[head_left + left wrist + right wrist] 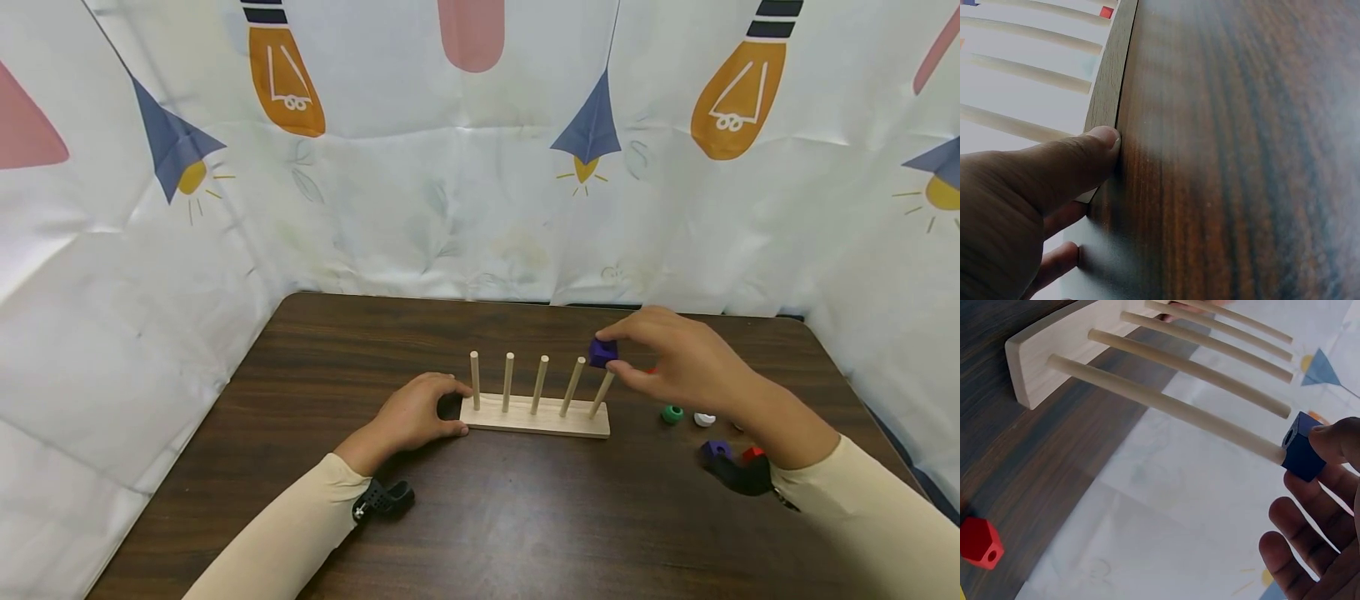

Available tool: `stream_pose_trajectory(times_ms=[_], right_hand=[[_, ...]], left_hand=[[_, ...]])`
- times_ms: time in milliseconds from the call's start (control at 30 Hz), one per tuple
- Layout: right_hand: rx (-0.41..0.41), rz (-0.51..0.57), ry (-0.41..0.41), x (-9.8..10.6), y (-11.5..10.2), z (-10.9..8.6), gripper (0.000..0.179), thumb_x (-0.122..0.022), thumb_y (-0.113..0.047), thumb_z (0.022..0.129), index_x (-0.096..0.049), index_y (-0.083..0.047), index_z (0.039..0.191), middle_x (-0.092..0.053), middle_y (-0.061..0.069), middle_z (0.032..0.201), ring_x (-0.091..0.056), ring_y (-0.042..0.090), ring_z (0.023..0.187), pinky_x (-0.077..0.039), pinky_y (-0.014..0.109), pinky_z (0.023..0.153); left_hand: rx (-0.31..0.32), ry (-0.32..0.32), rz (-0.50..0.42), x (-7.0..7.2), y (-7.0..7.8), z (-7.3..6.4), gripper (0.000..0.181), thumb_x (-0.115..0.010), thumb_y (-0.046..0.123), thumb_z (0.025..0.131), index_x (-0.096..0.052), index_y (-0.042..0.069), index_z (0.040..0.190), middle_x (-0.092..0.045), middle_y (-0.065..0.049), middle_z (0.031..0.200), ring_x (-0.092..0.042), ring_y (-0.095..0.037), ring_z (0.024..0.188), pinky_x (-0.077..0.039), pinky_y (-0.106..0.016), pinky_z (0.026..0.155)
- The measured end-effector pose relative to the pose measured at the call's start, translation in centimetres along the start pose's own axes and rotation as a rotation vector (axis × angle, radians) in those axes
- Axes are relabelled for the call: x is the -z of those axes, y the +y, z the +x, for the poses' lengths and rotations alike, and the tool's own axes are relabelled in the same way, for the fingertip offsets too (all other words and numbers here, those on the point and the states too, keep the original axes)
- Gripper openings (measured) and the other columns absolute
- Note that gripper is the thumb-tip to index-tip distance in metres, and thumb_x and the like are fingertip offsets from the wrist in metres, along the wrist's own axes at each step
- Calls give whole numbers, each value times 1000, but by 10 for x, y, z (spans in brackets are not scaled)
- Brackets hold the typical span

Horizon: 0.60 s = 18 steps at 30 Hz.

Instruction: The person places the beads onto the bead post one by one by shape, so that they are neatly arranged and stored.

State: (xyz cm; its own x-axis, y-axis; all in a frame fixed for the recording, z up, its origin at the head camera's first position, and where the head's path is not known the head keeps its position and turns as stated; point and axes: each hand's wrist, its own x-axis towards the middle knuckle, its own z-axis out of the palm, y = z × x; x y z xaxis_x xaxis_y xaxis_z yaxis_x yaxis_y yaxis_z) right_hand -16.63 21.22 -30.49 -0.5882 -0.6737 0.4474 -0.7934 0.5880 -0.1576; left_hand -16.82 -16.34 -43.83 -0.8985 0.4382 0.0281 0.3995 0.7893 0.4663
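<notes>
A pale wooden peg stand [536,423] with several upright dowels lies across the table. My left hand [420,412] grips its left end, and in the left wrist view the thumb [1085,153] presses against the long edge of the base. At the stand's other end, my right hand [682,358] pinches a dark purple block [602,353] between thumb and fingers. That block has a hole through it, seen in the right wrist view, and is right at the tip of the rightmost dowel [1166,406]. All the dowels are bare along their visible length.
Under and beside the right forearm lie a green bead [672,414], a white piece [704,420], another purple block [716,449] and a red block [753,454]. A patterned white sheet [465,208] hangs behind the dark wooden table [510,525].
</notes>
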Motion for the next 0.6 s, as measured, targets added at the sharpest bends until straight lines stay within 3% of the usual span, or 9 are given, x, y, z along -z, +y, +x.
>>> stream_pose_trajectory(times_ms=[600], right_hand=[[36,39,3,-8,-11,19,37,-85,-14,83,-75,-15,118,-71,-6,106,-66,15,98,-54,38,72]], left_hand=[[5,17,-7,-2,-1,0,51,-90,34,80,-72,23,127,-66,-1,132,-54,-28,131,-45,-51,105]])
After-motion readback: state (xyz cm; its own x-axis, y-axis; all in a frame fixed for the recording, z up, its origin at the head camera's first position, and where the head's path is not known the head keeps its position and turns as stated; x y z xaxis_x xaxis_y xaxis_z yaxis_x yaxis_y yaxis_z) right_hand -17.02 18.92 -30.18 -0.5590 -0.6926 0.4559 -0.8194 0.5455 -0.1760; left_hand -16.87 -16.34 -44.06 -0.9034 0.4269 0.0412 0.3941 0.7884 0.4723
